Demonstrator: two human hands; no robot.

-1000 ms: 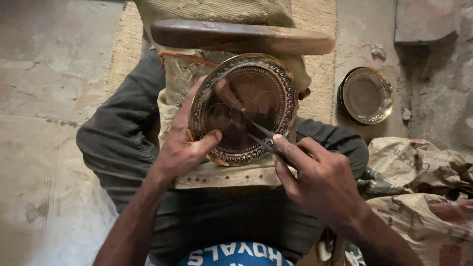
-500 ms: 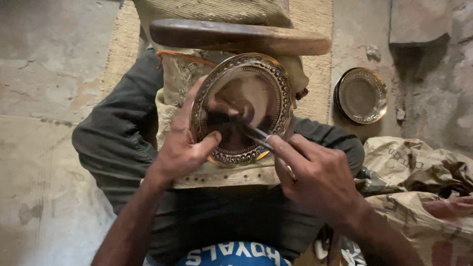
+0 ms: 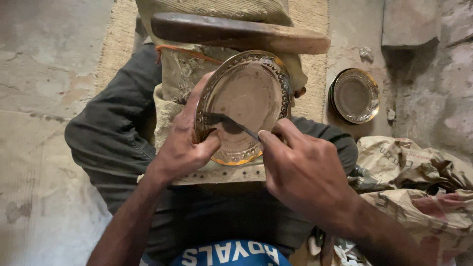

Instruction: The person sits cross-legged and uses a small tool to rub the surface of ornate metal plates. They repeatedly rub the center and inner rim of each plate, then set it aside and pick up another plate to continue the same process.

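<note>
A round metal plate (image 3: 251,93) with an ornate patterned rim leans tilted against a padded block on my lap. My left hand (image 3: 185,143) grips its left edge, thumb over the lower rim and fingers behind. My right hand (image 3: 300,167) pinches a thin dark metal tool (image 3: 236,125), whose tip rests on the lower left part of the plate's face. A dark wooden bar (image 3: 236,32) lies across the top of the block, just above the plate.
A stack of similar round plates (image 3: 354,96) sits on the floor at the right. Crumpled paper sacks (image 3: 419,182) lie at the lower right. A woven mat (image 3: 310,15) and bare concrete floor (image 3: 44,74) surround my crossed legs in dark trousers.
The tool's tip has moved left and down across the plate's face, from near the centre toward my left thumb. My left hand keeps its hold on the plate.
</note>
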